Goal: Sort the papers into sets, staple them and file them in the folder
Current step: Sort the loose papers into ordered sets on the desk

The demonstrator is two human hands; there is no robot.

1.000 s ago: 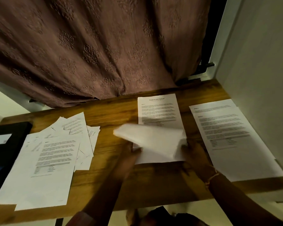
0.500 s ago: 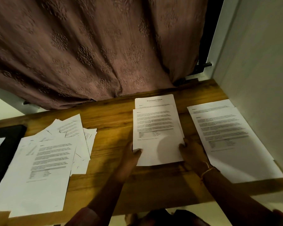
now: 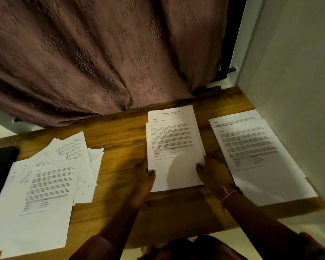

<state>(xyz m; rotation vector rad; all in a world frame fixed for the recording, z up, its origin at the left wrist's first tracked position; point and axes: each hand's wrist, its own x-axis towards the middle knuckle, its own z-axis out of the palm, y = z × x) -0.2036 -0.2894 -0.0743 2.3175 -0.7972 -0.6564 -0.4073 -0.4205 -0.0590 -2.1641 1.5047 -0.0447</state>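
While a loose heap of papers (image 3: 51, 177) lies well left of it, the left hand (image 3: 143, 175) pinches the left edge of the middle stack (image 3: 174, 147), thumb on top; the right hand (image 3: 213, 172) pinches the opposite edge, with another stack (image 3: 257, 156) just to its right.

three paper lots: loose pile (image 3: 45, 184), middle stack (image 3: 173, 139), right stack (image 3: 255, 156); one black folder (image 3: 0, 166); two hands: left hand (image 3: 143, 175), right hand (image 3: 212, 171).

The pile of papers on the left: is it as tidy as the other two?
No, the left pile is fanned out with sheets at different angles, while the middle stack and right stack lie nearly squared.
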